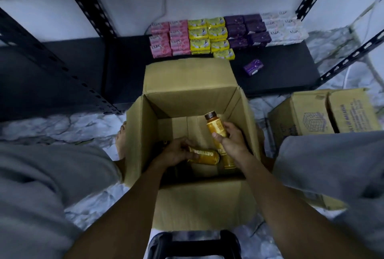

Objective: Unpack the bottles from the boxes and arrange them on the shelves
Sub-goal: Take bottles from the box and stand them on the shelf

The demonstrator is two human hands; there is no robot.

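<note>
Head view: your left hand (176,151) is gripping the lying bottle (204,155), right hand (230,142) the raised bottle (216,126), likely to empty the box (141,134) faster.

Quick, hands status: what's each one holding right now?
Left hand: grips the lying gold bottle.
Right hand: grips the brown-capped gold bottle.

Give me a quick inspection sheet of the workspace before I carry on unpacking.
Surface: marbled floor; black shelf ahead.
Job's things: open box on the floor; lying bottle and brown-capped bottle inside it, both gold.
Clutter: stacked soap packs on the shelf, one loose purple pack; closed box at right; black stool near camera.
Hands: left hand grips the lying bottle; right hand holds the brown-capped bottle.
Cables: thin white cable on the wall.
Surroundings: white wall behind the shelf.
</note>
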